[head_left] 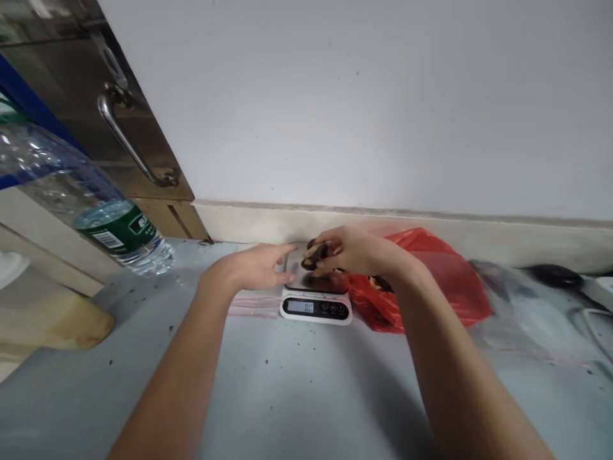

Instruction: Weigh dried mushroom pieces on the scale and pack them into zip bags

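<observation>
A small white digital kitchen scale [315, 308] with a lit display stands on the grey counter near the wall. My right hand [352, 251] hovers over its platform, fingers closed round dark brown pieces of food [313, 254]. My left hand [256, 266] reaches in from the left with its fingers stretched out, fingertips at the scale's left edge, holding nothing. A clear zip bag [251, 305] lies flat under my left hand, beside the scale.
A red plastic bag [438, 281] lies right of the scale. A tilted water bottle [90, 204] looms at the left, before a metal cabinet handle [129, 144]. Clear plastic bags [522, 313], a dark object [555, 275] and a white cable [594, 319] sit at right.
</observation>
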{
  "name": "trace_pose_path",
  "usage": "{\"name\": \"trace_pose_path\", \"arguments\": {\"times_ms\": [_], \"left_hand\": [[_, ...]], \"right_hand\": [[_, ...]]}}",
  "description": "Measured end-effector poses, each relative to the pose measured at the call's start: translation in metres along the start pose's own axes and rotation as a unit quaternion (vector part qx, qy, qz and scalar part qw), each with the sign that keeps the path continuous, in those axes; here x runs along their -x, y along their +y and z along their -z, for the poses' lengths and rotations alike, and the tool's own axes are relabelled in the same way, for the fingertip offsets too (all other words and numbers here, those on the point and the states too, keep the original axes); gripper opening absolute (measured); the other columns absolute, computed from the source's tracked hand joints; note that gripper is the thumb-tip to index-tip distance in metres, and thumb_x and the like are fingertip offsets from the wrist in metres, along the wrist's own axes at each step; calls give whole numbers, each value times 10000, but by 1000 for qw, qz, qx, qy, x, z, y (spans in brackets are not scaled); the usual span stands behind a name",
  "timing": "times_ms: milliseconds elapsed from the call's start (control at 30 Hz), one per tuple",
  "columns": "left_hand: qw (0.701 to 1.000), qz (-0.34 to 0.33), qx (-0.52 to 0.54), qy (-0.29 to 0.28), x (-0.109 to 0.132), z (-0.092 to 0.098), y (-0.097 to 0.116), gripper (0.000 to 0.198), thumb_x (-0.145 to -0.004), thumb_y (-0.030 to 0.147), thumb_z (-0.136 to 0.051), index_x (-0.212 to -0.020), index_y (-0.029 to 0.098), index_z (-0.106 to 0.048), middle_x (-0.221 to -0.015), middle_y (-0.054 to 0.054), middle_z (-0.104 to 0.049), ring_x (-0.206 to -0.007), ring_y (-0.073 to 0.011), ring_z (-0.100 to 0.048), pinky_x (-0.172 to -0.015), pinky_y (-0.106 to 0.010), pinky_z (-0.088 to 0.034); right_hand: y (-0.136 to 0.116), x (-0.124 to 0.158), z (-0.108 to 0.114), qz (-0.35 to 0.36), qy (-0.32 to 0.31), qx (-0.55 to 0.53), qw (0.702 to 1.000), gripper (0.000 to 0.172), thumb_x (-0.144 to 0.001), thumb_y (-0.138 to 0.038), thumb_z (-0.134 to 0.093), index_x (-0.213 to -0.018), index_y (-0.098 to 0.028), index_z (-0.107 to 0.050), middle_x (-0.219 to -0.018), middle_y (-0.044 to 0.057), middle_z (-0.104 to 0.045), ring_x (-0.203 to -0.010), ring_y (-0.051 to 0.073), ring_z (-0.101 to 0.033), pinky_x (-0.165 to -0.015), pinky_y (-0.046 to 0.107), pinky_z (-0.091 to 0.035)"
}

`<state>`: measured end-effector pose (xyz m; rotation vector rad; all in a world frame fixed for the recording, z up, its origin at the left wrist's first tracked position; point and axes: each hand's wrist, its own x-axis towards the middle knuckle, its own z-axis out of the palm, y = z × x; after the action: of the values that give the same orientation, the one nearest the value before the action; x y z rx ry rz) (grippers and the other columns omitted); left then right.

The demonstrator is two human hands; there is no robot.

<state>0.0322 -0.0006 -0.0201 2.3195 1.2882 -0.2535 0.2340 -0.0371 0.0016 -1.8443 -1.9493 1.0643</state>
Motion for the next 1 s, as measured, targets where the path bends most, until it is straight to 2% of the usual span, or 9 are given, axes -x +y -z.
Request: {"name": "trace_pose_path", "arguments": {"times_ms": [133, 300, 400, 500, 600, 833, 933, 1000], "left_hand": [[999, -40, 8, 6, -9, -7, -3, 754, -941, 488, -579, -1621, 268, -340, -1526, -146, -589, -1302, -318, -622, -1011, -413, -516], [998, -52, 18, 4, -9, -7, -1, 766, -947, 478, -567, -1637, 273, -306, -1663, -121, -428, -1433, -306, -516, -1133, -427, -444], [999, -46, 8, 6, -8, -7, 0, 783, -949, 501, -544, -1652, 297, -266, -1658, -119, -436, -1435, -305, -511, -1122, -427, -451], [999, -43, -1, 15, -7, -7, 2, 801, -955, 493, -521, -1669, 302, -214, -1601, -134, -503, -1391, -307, -548, -1083, -422, -475], [999, -36, -6, 19, -6, -7, 8, 801, -975, 494, -490, -1682, 319, -157, -1564, -147, -531, -1340, -316, -590, -1064, -435, -483], [1000, 7, 23, -9, -6, -5, 16, 835, -987, 504, -499, -1692, 328, -89, -1677, -131, -370, -1383, -317, -538, -1102, -432, -453], [1000, 7, 8, -4, -6, -4, 13, 862, -969, 505, -511, -1692, 329, -76, -1657, -136, -407, -1346, -318, -565, -1080, -418, -464], [1000, 11, -6, -3, -7, -3, 11, 906, -943, 501, -541, -1692, 320, -63, -1623, -142, -454, -1305, -321, -593, -1044, -405, -483]], "right_hand": [[3, -5, -5, -16, -21, 35, 999, 303, -823, -49, -667, -1046, -207, -798, -1034, 29, -835, -913, 190, -753, -723, 219, -544], [14, -5, 0, 7, -17, 56, 998, 401, -825, -73, -663, -1165, -243, -789, -1099, 17, -829, -987, 212, -757, -818, 243, -557], [20, -3, 2, 21, -12, 64, 998, 488, -822, -63, -649, -1242, -281, -770, -1170, 11, -817, -1032, 217, -753, -850, 250, -563], [20, 0, 3, 33, -15, 64, 997, 526, -844, -12, -574, -1270, -259, -760, -1205, 18, -806, -1018, 187, -751, -822, 213, -549], [20, -1, 2, 59, -7, 57, 997, 481, -860, -1, -538, -1226, -207, -772, -1147, 40, -815, -931, 177, -746, -772, 211, -537], [27, -6, -2, 94, 26, 16, 995, 430, -760, 43, -538, -1003, -182, -812, -927, 4, -814, -803, 164, -698, -676, 211, -486], [30, -8, -4, 122, 43, 7, 992, 423, -717, 59, -517, -934, -173, -796, -888, -3, -801, -800, 164, -687, -684, 218, -479], [32, -11, -5, 143, 54, -4, 988, 434, -713, 57, -507, -962, -167, -783, -905, 8, -802, -808, 170, -694, -719, 232, -492]]}}
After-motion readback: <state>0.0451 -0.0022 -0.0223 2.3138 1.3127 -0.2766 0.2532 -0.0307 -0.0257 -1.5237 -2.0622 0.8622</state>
